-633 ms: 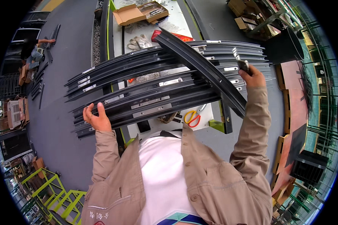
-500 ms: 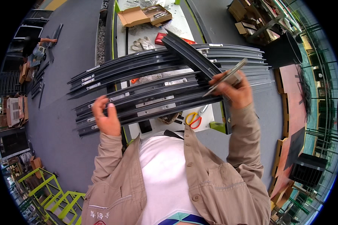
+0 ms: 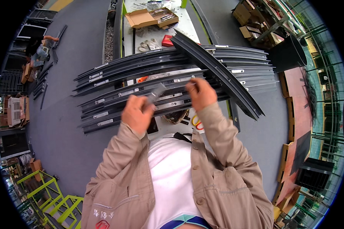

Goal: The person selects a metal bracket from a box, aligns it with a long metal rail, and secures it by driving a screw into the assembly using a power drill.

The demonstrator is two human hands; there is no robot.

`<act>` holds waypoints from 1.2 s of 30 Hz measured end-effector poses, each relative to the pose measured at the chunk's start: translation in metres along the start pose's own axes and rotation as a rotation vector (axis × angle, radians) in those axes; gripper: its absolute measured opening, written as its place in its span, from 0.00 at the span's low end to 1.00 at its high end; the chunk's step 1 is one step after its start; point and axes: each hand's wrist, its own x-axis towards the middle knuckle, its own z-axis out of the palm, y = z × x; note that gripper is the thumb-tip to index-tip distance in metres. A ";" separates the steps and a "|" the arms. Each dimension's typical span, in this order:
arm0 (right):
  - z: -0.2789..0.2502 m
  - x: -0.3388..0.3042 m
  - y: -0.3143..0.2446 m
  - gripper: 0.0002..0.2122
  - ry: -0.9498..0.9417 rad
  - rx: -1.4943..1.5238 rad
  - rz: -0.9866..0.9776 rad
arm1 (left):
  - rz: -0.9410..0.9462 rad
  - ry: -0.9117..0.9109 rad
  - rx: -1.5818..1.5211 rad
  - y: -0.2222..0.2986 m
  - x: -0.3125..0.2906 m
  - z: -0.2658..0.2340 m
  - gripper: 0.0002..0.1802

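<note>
My left hand point(image 3: 137, 116) is closed around one end of a flat silvery metal piece point(image 3: 156, 94), blurred by motion, which it holds above the dark profiles. Just right of it, my right hand point(image 3: 203, 95) has its fingers curled together over the profiles; anything in them is too small or hidden to make out. Beneath both hands, several long dark metal profiles point(image 3: 141, 100) lie side by side across the table, with silvery connector strips point(image 3: 100, 115) set along them. Another dark profile point(image 3: 221, 72) lies slantwise on top of them, to the right of my right hand.
Yellow-and-red-handled scissors point(image 3: 197, 123) and a dark round container point(image 3: 175, 117) are at the table's near side. Farther back are gloves point(image 3: 149, 45), a red box point(image 3: 167, 40) and an open cardboard box point(image 3: 141, 18). A black bin point(image 3: 292, 53) stands right. Another person's arm point(image 3: 51, 38) shows far left.
My right hand has moved left, away from the slanted profile. The flat metal piece it held now appears in my left hand, which has moved right. The slanted profile's near end has come into sight.
</note>
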 end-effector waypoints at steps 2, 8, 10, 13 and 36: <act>-0.007 0.026 0.023 0.15 0.034 -0.370 -0.021 | -0.149 0.120 0.137 -0.017 0.020 -0.009 0.14; 0.026 0.030 0.037 0.09 0.107 -0.460 -0.254 | 0.073 0.184 0.312 -0.061 0.014 0.013 0.15; 0.029 0.022 0.032 0.09 0.106 -0.462 -0.230 | 0.090 0.197 0.310 -0.064 0.011 0.018 0.14; 0.021 0.000 0.029 0.13 0.068 -0.382 -0.276 | 0.096 0.204 0.284 -0.063 0.010 0.021 0.13; 0.043 0.072 -0.022 0.13 -0.579 0.667 0.365 | 0.041 -0.206 0.051 -0.028 0.079 -0.026 0.21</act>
